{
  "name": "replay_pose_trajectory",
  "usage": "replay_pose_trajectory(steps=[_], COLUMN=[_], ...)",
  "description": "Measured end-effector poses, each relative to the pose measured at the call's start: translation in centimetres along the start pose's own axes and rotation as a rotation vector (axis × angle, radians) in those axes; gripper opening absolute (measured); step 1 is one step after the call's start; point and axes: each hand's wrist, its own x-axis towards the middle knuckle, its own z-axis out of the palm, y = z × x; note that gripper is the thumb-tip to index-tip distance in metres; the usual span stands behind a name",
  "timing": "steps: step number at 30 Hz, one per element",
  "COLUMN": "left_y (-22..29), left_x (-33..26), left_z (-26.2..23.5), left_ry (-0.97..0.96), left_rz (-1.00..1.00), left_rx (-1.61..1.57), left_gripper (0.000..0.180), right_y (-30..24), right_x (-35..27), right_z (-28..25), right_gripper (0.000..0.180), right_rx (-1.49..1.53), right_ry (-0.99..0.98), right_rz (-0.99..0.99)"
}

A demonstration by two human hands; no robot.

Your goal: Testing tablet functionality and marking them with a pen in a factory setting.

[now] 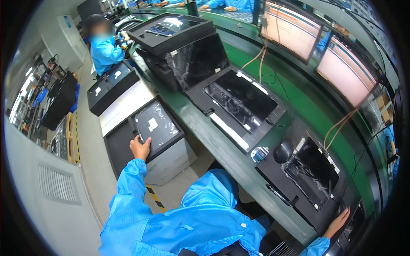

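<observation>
My left hand (pixel 140 149) is at the near corner of a flat dark panel (pixel 159 128) in shiny clear film with white labels. Thumb and fingers close on its edge. The panel lies in a black tray (pixel 114 147) on a light grey box. Far to the right, my right hand (pixel 339 222) rests with fingers stretched along the edge of a black foam tray (pixel 314 219), beside a dark rounded thing I cannot make out. A black screen panel (pixel 314 168) lies in that tray, with white tabs along its edges and loose film over part of it.
Another screen panel (pixel 243 102) lies in a black holder on the green bench (pixel 194 121). Stacked black trays (pixel 171 32) stand behind it. Two lit monitors (pixel 292 27) hang at the back with cables (pixel 261 64). A person (pixel 104 51) in blue works at far left.
</observation>
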Motion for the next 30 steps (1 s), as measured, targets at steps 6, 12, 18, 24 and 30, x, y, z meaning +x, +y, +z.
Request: replay_pose_trajectory(steps=[6, 12, 18, 24, 30], left_y=[-3.3, 0.6, 18.8, 30.3, 31.8], left_x=[0.1, -1.0, -6.3, -6.1, -5.3], left_z=[-0.7, -0.4, -6.1, -4.4, -0.6], left_ry=[0.032, -0.012, 0.121, -0.333, -0.53], left_rz=[-0.053, -0.056, 0.879, 1.444, 1.53], left_rx=[0.007, 0.132, -0.409, -0.395, -0.343], left_gripper=[0.075, 0.086, 0.068, 0.079, 0.082], right_y=[-4.8, -8.0, -33.6, -48.1, -50.5], right_x=[-0.8, -2.6, -5.8, -6.1, -7.6], right_z=[1.6, 0.1, 2.4, 14.5, 25.0], right_gripper=[0.052, 0.036, 0.039, 0.026, 0.029], right_rx=[-0.02, 0.041, 0.07, 0.194, -0.129], right_ry=[0.006, 0.376, -0.054, -0.387, -0.641], right_rz=[-0.022, -0.19, -0.953, -1.14, -1.019])
